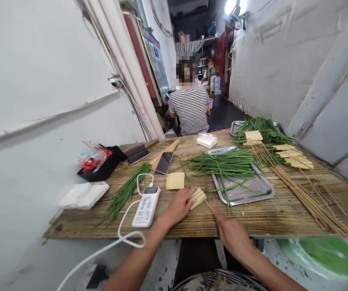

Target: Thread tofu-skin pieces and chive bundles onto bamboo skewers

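Left hand (178, 207) holds one folded yellow sheet (198, 198), right hand (233, 232) grips one skewer (208, 205); one flat yellow sheet (175, 181), two metal trays (257, 188) nearby.

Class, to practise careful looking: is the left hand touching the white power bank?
No, the left hand is on the skewered yellow piece, apart from the power bank.

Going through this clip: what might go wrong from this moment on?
The thin stick runs from the right hand to the folded yellow piece in the left hand; a slip might tear the piece or prick the left hand.

The white cable hangs over the table edge near the left arm, so a snag might drag the white device.
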Demonstrator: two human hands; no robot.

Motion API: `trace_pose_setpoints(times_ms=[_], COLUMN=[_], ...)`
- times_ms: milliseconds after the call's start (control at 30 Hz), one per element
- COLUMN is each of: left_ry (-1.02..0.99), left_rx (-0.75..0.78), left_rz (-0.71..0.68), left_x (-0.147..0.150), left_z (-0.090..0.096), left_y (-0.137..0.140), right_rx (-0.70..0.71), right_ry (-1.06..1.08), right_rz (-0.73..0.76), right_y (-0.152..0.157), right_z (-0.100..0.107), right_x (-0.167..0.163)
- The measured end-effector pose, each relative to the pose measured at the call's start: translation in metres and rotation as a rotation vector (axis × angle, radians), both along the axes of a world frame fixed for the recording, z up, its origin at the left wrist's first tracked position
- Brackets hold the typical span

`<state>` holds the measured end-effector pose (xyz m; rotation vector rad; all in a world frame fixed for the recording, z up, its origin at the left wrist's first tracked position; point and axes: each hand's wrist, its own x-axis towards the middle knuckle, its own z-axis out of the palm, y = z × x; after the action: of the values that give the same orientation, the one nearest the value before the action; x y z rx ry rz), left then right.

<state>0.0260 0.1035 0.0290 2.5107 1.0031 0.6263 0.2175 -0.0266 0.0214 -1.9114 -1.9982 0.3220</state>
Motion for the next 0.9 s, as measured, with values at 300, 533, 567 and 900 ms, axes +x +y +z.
trace_pose_setpoints(times_ms=[300, 533, 567, 900], left_ry=[-0.199, -0.173, -0.16, -0.162], left_rx=[0.231, 0.309, 0.323, 0.36], left_rz=[0.153, 0.09, 0.075, 0.094], left_x=[0.02, 0.056, 0.057, 0.034], left_z=[-0.008, -0.004, -0.007, -0.026], left_y=[-0.027, -0.034, -0.035, -0.034], right_rx=[0.135, 0.184, 0.161, 0.12], right_ry=[-0.127, -0.025, -0.018, -0.219], right_rz=[0.045, -0.233, -0.267, -0.366], right_y=[-0.019, -0.027, -0.027, -0.006], right_z=[0.013, 0.003, 0.0, 0.027], right_x=[0.019, 0.089, 0.098, 0.164])
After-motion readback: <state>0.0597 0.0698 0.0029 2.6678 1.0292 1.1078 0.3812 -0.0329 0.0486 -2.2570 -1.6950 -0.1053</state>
